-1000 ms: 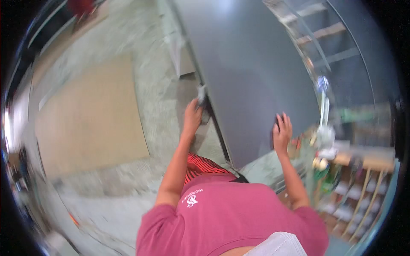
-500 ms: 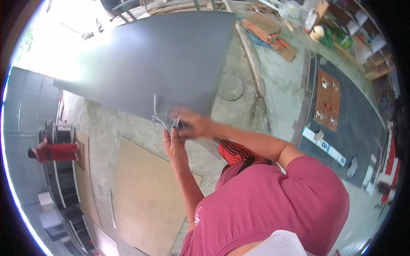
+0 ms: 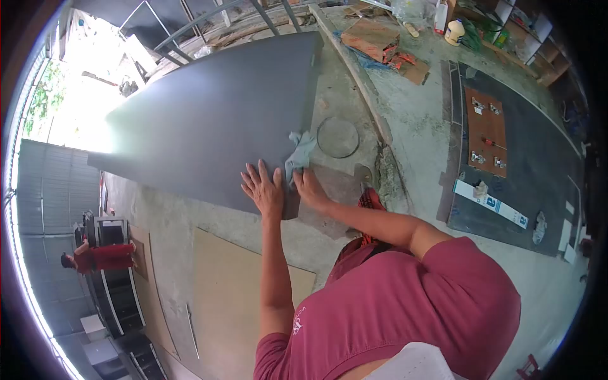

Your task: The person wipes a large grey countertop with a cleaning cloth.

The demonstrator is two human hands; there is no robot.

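Note:
A large dark grey panel (image 3: 215, 120) stands in front of me, its near corner by my hands. Fingers spread, my left hand (image 3: 263, 188) lies flat on the panel's surface close to that corner. My right hand (image 3: 309, 189) grips a light grey-green cloth (image 3: 300, 152) and presses it against the panel's right edge. The upper end of the cloth hangs loose past the fingers.
A tan board (image 3: 234, 285) lies on the floor at lower left. To the right, a dark panel (image 3: 525, 133) carries a brown board with metal fittings (image 3: 486, 130) and a long white-and-blue box (image 3: 491, 204). Another person in red (image 3: 104, 256) stands at far left. Cardboard (image 3: 373, 41) lies behind.
My hands have parted and come down to the panel's corner. The cloth, earlier bunched between both hands, is now in my right hand only, against the edge.

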